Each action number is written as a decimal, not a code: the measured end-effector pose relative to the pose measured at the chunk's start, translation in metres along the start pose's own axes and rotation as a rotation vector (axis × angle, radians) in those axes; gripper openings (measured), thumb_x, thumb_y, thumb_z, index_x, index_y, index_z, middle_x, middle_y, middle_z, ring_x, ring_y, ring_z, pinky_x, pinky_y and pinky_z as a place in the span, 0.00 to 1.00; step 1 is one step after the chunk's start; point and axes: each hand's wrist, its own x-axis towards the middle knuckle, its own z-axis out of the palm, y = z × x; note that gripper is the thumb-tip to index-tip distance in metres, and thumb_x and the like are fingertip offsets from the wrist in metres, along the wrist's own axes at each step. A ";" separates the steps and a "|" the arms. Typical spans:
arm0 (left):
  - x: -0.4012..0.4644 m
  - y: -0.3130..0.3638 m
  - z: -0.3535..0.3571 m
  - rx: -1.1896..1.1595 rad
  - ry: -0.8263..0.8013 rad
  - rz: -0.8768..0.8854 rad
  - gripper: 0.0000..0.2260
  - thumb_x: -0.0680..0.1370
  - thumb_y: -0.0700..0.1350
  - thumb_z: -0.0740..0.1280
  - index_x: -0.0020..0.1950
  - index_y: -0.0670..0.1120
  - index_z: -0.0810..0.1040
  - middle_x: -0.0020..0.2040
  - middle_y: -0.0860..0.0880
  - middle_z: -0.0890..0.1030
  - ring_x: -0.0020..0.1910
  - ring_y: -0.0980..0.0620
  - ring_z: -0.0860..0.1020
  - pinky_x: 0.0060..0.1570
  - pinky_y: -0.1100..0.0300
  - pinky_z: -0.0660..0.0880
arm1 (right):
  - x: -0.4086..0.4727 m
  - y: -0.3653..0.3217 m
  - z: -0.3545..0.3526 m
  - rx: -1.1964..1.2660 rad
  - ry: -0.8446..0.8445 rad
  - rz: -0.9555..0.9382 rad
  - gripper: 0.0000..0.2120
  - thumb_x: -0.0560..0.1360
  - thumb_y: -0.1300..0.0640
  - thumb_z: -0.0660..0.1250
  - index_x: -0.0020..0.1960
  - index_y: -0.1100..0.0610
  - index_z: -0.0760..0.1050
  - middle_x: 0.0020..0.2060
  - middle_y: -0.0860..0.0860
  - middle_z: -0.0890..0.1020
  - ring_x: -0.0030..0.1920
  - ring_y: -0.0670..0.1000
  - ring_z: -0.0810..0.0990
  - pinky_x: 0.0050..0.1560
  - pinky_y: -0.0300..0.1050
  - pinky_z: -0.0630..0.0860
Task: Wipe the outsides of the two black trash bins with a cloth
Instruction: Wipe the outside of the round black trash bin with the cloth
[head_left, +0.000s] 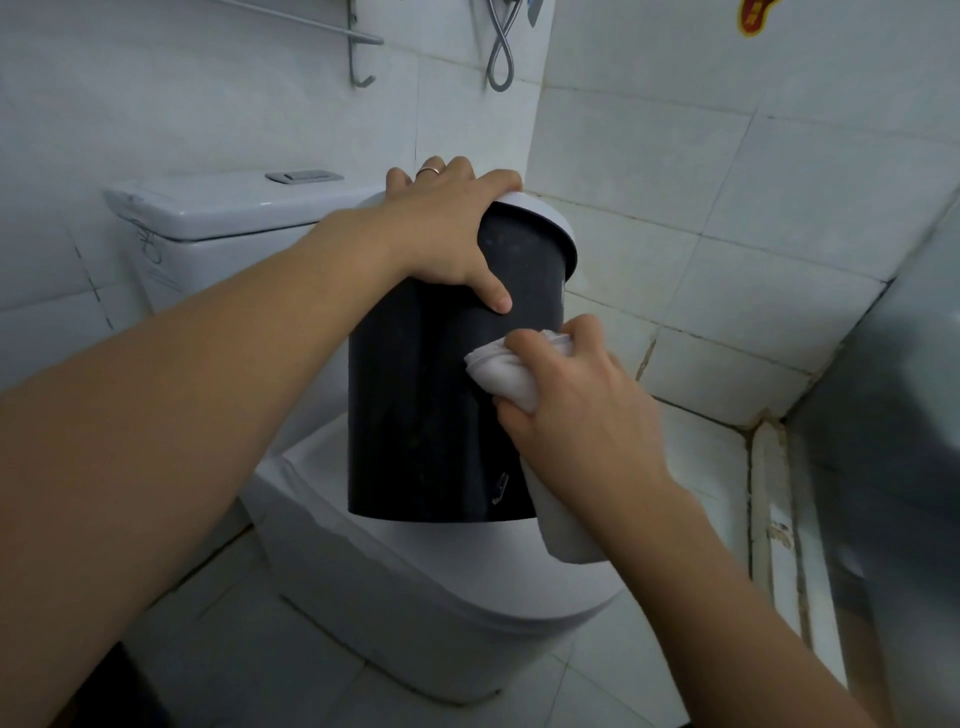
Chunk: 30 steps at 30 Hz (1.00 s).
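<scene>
On the closed white toilet lid (415, 566) stood the tilted round black plastic trash bin (415, 405), liable to slide off under sideways wiping, its top gripped by the left hand (441, 228) while the right hand (576, 410), fingers curled around the bunched white cloth (498, 371), pressed it to the bin's side.

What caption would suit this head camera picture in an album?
Left hand steadies a black bin on a closed toilet lid while the right hand wipes its side with a white cloth.
</scene>
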 end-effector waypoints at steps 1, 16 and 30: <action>0.000 -0.001 0.000 0.002 0.000 -0.004 0.49 0.58 0.68 0.77 0.74 0.60 0.58 0.65 0.47 0.67 0.69 0.42 0.62 0.64 0.44 0.59 | 0.001 0.003 0.000 -0.002 -0.011 0.022 0.14 0.74 0.49 0.65 0.59 0.46 0.73 0.51 0.51 0.69 0.38 0.51 0.67 0.31 0.42 0.63; 0.001 -0.010 -0.001 -0.014 -0.009 -0.042 0.50 0.59 0.68 0.77 0.75 0.60 0.58 0.66 0.46 0.68 0.69 0.41 0.63 0.64 0.43 0.60 | -0.024 0.017 0.002 -0.078 -0.128 0.003 0.12 0.72 0.50 0.66 0.55 0.46 0.74 0.49 0.51 0.70 0.37 0.52 0.70 0.29 0.43 0.65; 0.004 -0.010 0.001 -0.010 -0.013 -0.032 0.50 0.58 0.68 0.77 0.75 0.61 0.58 0.66 0.47 0.67 0.70 0.42 0.62 0.64 0.43 0.59 | -0.012 0.018 0.004 -0.037 -0.061 0.044 0.13 0.71 0.52 0.66 0.55 0.47 0.74 0.49 0.51 0.70 0.35 0.53 0.68 0.28 0.41 0.61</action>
